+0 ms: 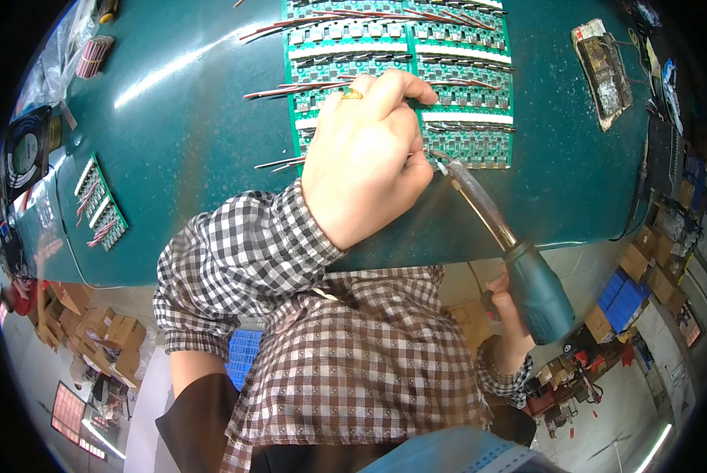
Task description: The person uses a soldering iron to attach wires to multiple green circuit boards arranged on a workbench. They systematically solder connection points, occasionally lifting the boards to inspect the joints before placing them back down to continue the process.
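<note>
1. Right here, the green circuit-board panel (479,148) lies flat on the table, its near edge under my hand; red, black and white leads (265,94) run across several of its rows.
2. My left hand (369,162) rests over the lower rows, thumb and fingers curled close together; whether they're clamped on a lead I cannot tell, the undersides being hidden.
3. Into the near edge comes the soldering iron (539,292), its tip just beside my left thumb. My right hand (512,315) is wrapped around the handle, partly hidden behind it.
4. Progress, as I judge it: the upper rows already carry leads, so the wiring looks well along. Which joints are soldered is too small to tell.
5. What's left, I'd say: the lowest row, where the tip is; right of it, no red leads show.
6. Farther out on the green table (211,142): a small wired circuit board (101,203) at left, a banded wire bundle (95,57) beyond, and a worn, crusted block (603,75) at right.
</note>
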Action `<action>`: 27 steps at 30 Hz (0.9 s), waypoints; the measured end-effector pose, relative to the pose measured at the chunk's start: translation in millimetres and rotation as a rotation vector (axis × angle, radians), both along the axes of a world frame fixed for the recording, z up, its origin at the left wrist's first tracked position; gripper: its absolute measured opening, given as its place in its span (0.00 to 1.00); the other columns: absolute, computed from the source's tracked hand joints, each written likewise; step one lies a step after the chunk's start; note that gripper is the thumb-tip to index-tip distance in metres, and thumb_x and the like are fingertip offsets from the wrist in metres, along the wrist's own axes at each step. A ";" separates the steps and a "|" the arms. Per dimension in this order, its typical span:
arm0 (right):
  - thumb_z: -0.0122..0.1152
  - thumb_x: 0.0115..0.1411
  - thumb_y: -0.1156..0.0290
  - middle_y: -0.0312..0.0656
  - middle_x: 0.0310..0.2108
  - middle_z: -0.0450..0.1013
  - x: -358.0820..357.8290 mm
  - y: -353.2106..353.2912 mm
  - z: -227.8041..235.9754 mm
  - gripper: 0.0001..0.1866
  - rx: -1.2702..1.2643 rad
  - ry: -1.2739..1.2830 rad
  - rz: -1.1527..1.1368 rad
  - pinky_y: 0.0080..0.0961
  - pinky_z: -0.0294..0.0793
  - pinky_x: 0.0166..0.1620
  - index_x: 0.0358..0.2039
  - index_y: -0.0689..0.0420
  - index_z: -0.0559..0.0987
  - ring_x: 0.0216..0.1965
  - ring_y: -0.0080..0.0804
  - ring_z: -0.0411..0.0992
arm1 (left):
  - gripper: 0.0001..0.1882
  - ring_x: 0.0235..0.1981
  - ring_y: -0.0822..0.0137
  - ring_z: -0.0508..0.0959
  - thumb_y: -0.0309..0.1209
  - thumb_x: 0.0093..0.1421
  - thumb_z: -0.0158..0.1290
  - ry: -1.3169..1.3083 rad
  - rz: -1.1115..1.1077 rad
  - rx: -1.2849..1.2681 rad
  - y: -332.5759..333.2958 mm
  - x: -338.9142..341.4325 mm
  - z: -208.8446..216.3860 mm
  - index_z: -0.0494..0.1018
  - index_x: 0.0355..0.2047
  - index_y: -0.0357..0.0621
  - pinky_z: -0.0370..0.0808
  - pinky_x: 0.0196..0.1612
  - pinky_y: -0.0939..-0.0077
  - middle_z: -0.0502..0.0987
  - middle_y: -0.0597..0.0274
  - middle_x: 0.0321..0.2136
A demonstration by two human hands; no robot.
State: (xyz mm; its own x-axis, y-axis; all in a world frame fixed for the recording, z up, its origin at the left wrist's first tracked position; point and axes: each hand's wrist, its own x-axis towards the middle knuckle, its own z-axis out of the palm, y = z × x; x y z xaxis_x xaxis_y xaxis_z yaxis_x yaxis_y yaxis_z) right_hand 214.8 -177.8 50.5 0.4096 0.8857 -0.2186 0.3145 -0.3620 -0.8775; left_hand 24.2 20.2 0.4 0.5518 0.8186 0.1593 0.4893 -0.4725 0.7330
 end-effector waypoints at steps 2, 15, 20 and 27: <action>0.76 0.42 0.70 0.40 0.26 0.76 -0.3 -1.9 0.3 0.24 -0.025 0.020 -0.026 0.19 0.72 0.33 0.37 0.66 0.75 0.28 0.25 0.73 | 0.09 0.39 0.58 0.72 0.19 0.38 0.55 -0.001 -0.003 0.001 0.0 0.6 0.5 0.66 0.18 0.42 0.67 0.42 0.66 0.74 0.61 0.41; 0.73 0.44 0.59 0.37 0.22 0.72 -3.4 9.5 3.7 0.19 0.009 -0.289 0.162 0.25 0.69 0.28 0.29 0.59 0.78 0.23 0.31 0.70 | 0.09 0.39 0.59 0.72 0.19 0.37 0.56 -0.010 0.003 0.004 -0.2 0.2 -1.7 0.66 0.18 0.42 0.67 0.41 0.66 0.74 0.61 0.41; 0.74 0.43 0.59 0.37 0.22 0.73 -2.8 6.7 4.5 0.19 0.026 -0.205 0.079 0.23 0.70 0.29 0.28 0.60 0.78 0.24 0.29 0.71 | 0.09 0.39 0.59 0.72 0.19 0.37 0.56 -0.008 0.013 0.002 -1.1 -0.3 -0.4 0.66 0.18 0.42 0.67 0.41 0.67 0.74 0.61 0.40; 0.73 0.45 0.61 0.42 0.28 0.74 -10.7 3.3 6.4 0.24 0.047 0.027 -0.123 0.28 0.73 0.33 0.34 0.66 0.76 0.27 0.31 0.72 | 0.09 0.38 0.59 0.71 0.19 0.38 0.56 0.002 0.005 0.017 -1.0 0.8 -1.5 0.66 0.18 0.42 0.67 0.41 0.66 0.73 0.61 0.41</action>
State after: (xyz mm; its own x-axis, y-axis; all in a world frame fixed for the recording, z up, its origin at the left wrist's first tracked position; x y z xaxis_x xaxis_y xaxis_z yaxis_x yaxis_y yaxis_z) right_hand 204.0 -174.6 56.9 0.5103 0.8386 -0.1906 0.2458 -0.3546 -0.9021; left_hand 25.0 19.2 -1.0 0.5482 0.8184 0.1724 0.4932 -0.4828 0.7236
